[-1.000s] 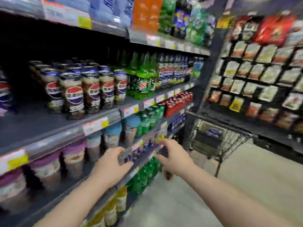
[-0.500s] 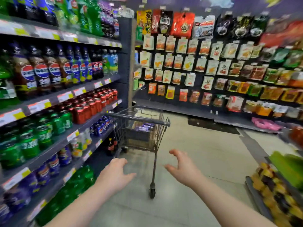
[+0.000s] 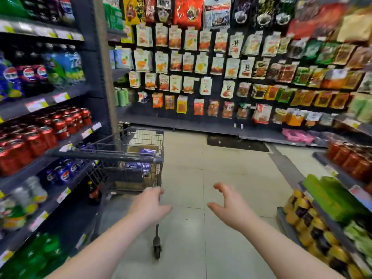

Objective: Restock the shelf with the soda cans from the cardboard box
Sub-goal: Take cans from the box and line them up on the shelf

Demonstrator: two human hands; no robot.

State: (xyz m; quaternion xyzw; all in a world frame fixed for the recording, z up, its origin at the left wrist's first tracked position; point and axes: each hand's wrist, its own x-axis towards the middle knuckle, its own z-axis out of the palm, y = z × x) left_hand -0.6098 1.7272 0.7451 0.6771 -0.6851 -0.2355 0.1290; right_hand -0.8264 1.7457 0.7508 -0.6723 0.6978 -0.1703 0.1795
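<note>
Hovering by the cart [image 3: 104,154], left hand [image 3: 150,208] near its corner, right hand [image 3: 231,209] beside, both empty (fingers loosely spread), soda cans [image 3: 138,165] inside.

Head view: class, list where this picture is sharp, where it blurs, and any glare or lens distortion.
Head view: the snack packets on the back wall are sharpest; at the head view's edges, the drink shelves at left and the goods at right smear with blur; the shelf upright leans, a wide-angle effect; a soft glare patch sits on the floor.

Wire cart [image 3: 128,156], hanging snack packets [image 3: 189,62]
</note>
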